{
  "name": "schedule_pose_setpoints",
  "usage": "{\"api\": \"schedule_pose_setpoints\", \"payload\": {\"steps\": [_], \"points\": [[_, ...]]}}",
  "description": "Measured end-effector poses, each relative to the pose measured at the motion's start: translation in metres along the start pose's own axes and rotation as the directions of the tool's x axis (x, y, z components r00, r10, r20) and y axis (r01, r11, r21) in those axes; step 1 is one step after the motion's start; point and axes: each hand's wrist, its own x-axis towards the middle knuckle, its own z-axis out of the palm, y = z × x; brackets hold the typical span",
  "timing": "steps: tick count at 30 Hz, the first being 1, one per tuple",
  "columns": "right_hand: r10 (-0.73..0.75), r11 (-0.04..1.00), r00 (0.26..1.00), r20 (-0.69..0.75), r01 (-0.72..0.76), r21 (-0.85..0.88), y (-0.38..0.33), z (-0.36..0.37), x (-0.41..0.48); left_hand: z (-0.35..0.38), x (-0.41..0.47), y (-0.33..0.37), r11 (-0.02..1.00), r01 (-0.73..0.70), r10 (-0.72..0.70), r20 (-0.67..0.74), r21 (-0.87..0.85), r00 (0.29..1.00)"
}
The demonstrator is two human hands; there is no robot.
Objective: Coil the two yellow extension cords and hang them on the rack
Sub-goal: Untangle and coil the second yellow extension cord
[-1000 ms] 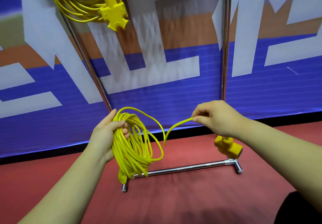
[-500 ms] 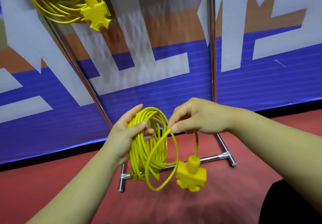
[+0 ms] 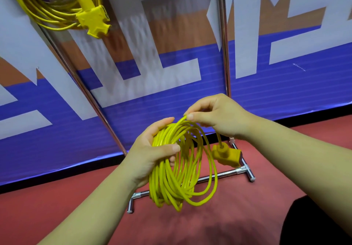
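No complete word, number or brand can be read. Large white block-letter shapes are printed on the blue and orange banner (image 3: 266, 96). They are cropped by the frame edges and partly blurred, so no letter is identified with certainty. To the right of the right rack upright (image 3: 224, 54), a small faint mark (image 3: 299, 67) is seen on the banner, too small to be read.
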Motion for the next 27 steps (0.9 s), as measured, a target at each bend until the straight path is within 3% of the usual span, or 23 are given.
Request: {"api": "schedule_pose_setpoints", "payload": {"steps": [3,7,10,15,20,27], "points": [[0.019,0.997,1.0,0.022,-0.018,-0.081,0.007,-0.006,-0.001,0.0,0.002,0.005,0.998,-0.035,0.036,-0.017,0.051,0.999],[0.078,0.997,0.973,0.216,-0.077,-0.012,0.019,-0.009,-0.001,-0.006,0.003,0.014,0.994,-0.106,0.106,-0.01,0.019,0.994],[0.097,0.995,0.946,0.308,-0.083,-0.058,0.026,-0.005,-0.001,-0.01,0.001,0.022,0.991,-0.137,0.137,-0.021,-0.012,0.99],[0.054,0.989,0.982,0.183,-0.026,-0.149,0.028,0.006,0.0,-0.023,-0.003,0.03,0.991,-0.136,0.136,-0.016,0.001,0.991],[-0.049,0.908,0.999,0.003,0.046,-0.417,0.022,0.016,-0.005,-0.039,-0.012,0.037,0.995,-0.097,0.094,0.116,0.016,0.989],[0.004,0.966,0.928,0.373,0.092,-0.241,-0.007,0.035,-0.008,-0.042,-0.026,0.05,0.997,-0.034,0.007,0.375,0.065,0.927]]}}
